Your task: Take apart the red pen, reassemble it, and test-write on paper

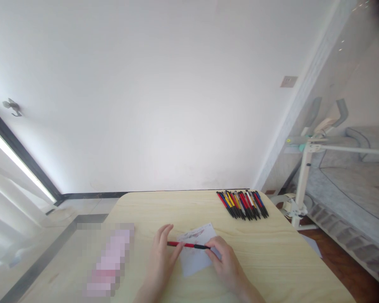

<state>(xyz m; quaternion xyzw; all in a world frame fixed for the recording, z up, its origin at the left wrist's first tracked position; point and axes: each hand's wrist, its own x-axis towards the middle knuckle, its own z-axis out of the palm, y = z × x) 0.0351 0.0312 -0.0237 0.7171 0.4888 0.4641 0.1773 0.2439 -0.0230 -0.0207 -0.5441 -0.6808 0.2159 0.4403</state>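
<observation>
A pen (188,245) with a red barrel and black grip lies level between my two hands. My right hand (223,260) pinches its black tip end between thumb and fingers. At the red end is my left hand (163,251), its thumb across the barrel and the end close against the index finger side; the other fingers are raised. Below the pen, a sheet of white paper (195,264) with a printed, partly reddish picture rests at an angle on the table. Part of its right side is hidden by my right hand.
Several pens (241,205) in red, yellow, blue and white lie in a row at the back right of the light wood table (290,269). At the left edge is a pixelated pink object (110,261). Exercise equipment (304,181) and a grey sofa (353,168) stand to the right.
</observation>
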